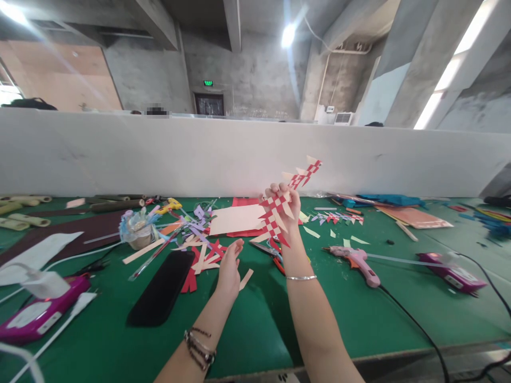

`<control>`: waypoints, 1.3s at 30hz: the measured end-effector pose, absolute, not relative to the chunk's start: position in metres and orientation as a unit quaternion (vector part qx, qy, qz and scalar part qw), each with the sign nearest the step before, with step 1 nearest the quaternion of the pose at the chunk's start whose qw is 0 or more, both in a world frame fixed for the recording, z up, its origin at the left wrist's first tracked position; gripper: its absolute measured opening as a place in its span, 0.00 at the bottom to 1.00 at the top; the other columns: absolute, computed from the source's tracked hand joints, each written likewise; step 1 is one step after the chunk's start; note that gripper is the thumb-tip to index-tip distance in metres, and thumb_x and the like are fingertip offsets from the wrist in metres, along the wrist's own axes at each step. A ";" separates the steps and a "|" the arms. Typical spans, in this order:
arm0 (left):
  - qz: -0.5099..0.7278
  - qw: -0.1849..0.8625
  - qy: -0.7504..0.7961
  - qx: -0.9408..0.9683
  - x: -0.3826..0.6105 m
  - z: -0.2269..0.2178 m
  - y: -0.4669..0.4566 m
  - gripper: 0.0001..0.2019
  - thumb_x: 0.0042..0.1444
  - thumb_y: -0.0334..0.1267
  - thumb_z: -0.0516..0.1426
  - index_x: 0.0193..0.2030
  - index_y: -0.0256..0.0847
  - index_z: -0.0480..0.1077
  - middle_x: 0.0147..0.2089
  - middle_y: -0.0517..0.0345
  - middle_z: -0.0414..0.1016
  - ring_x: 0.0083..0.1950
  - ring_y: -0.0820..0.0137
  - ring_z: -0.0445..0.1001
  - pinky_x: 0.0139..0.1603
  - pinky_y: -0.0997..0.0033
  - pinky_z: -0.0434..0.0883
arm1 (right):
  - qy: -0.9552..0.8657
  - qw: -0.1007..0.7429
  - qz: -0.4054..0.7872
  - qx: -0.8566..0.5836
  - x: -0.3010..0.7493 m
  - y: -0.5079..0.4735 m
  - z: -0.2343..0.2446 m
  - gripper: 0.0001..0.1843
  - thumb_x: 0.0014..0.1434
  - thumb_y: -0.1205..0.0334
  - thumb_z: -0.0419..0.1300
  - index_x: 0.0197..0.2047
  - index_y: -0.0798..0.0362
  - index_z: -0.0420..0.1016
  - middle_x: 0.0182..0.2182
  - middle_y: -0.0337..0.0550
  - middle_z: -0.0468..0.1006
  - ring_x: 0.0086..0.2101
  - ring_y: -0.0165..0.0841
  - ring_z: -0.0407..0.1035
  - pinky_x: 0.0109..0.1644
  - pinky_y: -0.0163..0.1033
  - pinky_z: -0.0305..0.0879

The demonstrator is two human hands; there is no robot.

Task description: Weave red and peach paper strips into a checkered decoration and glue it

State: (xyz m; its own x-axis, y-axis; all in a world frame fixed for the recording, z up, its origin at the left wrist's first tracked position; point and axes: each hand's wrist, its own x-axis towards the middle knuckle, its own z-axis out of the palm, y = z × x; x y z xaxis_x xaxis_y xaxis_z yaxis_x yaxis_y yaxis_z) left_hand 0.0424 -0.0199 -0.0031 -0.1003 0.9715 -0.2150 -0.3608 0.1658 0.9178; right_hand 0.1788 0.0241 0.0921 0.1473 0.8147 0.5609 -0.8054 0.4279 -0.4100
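My right hand (288, 205) is raised above the table, its fingers closed around a woven red and cream paper strip (273, 215) with pointed edges. One end of the strip reaches up past my fingers to the right, and the other hangs below them. My left hand (230, 266) is held lower, nothing in it, fingers extended and slightly curled. Beside it lie loose red and cream paper strips (203, 261). Orange-handled scissors (275, 255) rest partly hidden behind my right wrist. A cream paper sheet (235, 219) lies on red paper further back.
A black phone (162, 290) lies left of my left hand. A pink glue gun (355, 259) with its cord rests on the right. Purple power strips (451, 272) sit at both sides. A decorated jar (138, 229) stands at left, before a white partition (159, 154).
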 end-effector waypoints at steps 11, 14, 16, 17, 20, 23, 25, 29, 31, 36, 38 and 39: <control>0.557 0.620 0.411 0.370 0.046 0.000 -0.024 0.19 0.58 0.46 0.43 0.46 0.41 0.68 0.56 0.49 0.68 0.59 0.64 0.63 0.60 0.61 0.54 | -0.624 0.576 0.262 -0.458 0.184 0.002 0.113 0.18 0.51 0.52 0.56 0.18 0.54 0.60 0.14 0.29 0.49 0.17 0.21 0.46 0.20 0.31 0.44; 0.561 0.585 0.403 0.425 0.046 -0.005 -0.024 0.18 0.57 0.50 0.47 0.46 0.41 0.69 0.56 0.50 0.69 0.60 0.63 0.63 0.59 0.63 0.55 | -0.637 0.554 0.248 -0.475 0.183 0.001 0.115 0.17 0.51 0.53 0.55 0.18 0.54 0.62 0.14 0.29 0.51 0.16 0.21 0.47 0.21 0.32 0.45; 0.552 0.553 0.421 0.460 0.045 -0.006 -0.025 0.18 0.55 0.50 0.51 0.45 0.42 0.69 0.56 0.51 0.68 0.60 0.63 0.61 0.60 0.64 0.55 | -0.629 0.561 0.263 -0.470 0.181 0.000 0.115 0.13 0.50 0.53 0.57 0.23 0.55 0.66 0.15 0.30 0.56 0.17 0.22 0.50 0.21 0.32 0.47; 0.545 0.544 0.430 0.471 0.045 -0.006 -0.025 0.18 0.55 0.51 0.52 0.46 0.42 0.69 0.56 0.51 0.68 0.61 0.62 0.61 0.60 0.64 0.55 | -0.624 0.569 0.273 -0.461 0.180 0.000 0.116 0.12 0.49 0.53 0.57 0.26 0.55 0.68 0.17 0.31 0.59 0.18 0.23 0.52 0.22 0.32 0.49; 0.539 0.546 0.428 0.478 0.045 -0.001 -0.027 0.19 0.54 0.49 0.54 0.48 0.41 0.67 0.55 0.49 0.69 0.61 0.62 0.61 0.60 0.65 0.56 | -0.626 0.584 0.285 -0.431 0.177 -0.003 0.117 0.11 0.48 0.54 0.58 0.29 0.55 0.69 0.21 0.34 0.64 0.21 0.24 0.57 0.24 0.32 0.53; 0.540 0.566 0.425 0.456 0.046 0.004 -0.030 0.19 0.52 0.47 0.57 0.49 0.41 0.67 0.52 0.50 0.72 0.57 0.63 0.66 0.58 0.66 0.60 | -0.636 0.578 0.289 -0.422 0.175 -0.004 0.118 0.11 0.49 0.54 0.58 0.28 0.55 0.70 0.22 0.36 0.67 0.22 0.24 0.58 0.25 0.32 0.54; 0.538 0.578 0.428 0.439 0.047 0.006 -0.032 0.18 0.49 0.45 0.60 0.46 0.40 0.69 0.49 0.50 0.74 0.53 0.64 0.70 0.55 0.67 0.63 | -0.633 0.578 0.300 -0.418 0.175 -0.005 0.117 0.12 0.49 0.54 0.58 0.29 0.55 0.71 0.21 0.36 0.67 0.22 0.24 0.57 0.24 0.31 0.54; 0.566 0.583 0.432 0.392 0.050 0.008 -0.033 0.16 0.43 0.43 0.64 0.37 0.37 0.73 0.41 0.51 0.77 0.47 0.63 0.74 0.48 0.68 0.68 | -0.612 0.578 0.327 -0.428 0.174 -0.004 0.114 0.15 0.50 0.50 0.58 0.30 0.54 0.72 0.21 0.35 0.65 0.20 0.23 0.56 0.22 0.31 0.51; 0.576 0.586 0.431 0.373 0.050 0.006 -0.031 0.16 0.41 0.44 0.64 0.34 0.36 0.74 0.38 0.50 0.78 0.44 0.64 0.74 0.44 0.70 0.69 | -0.600 0.576 0.341 -0.437 0.172 -0.003 0.112 0.17 0.49 0.48 0.58 0.30 0.54 0.73 0.20 0.35 0.64 0.19 0.23 0.54 0.21 0.31 0.50; 0.596 0.587 0.410 0.363 0.045 -0.005 -0.023 0.16 0.41 0.48 0.63 0.32 0.38 0.75 0.34 0.55 0.78 0.40 0.69 0.75 0.41 0.73 0.70 | -0.598 0.584 0.341 -0.431 0.171 0.000 0.109 0.18 0.48 0.47 0.59 0.22 0.54 0.67 0.16 0.31 0.55 0.17 0.21 0.45 0.19 0.31 0.44; 0.599 0.596 0.401 0.354 0.043 -0.006 -0.021 0.16 0.40 0.48 0.63 0.32 0.39 0.75 0.34 0.56 0.78 0.38 0.71 0.75 0.40 0.74 0.70 | -0.602 0.600 0.326 -0.413 0.172 0.000 0.110 0.16 0.47 0.48 0.60 0.23 0.53 0.67 0.17 0.32 0.58 0.18 0.22 0.49 0.20 0.31 0.48; 0.598 0.601 0.397 0.350 0.043 -0.006 -0.022 0.16 0.39 0.48 0.64 0.32 0.39 0.75 0.33 0.57 0.78 0.36 0.72 0.75 0.39 0.74 0.70 | -0.608 0.605 0.317 -0.405 0.173 0.000 0.110 0.16 0.47 0.49 0.60 0.24 0.53 0.68 0.18 0.33 0.61 0.19 0.23 0.52 0.22 0.31 0.50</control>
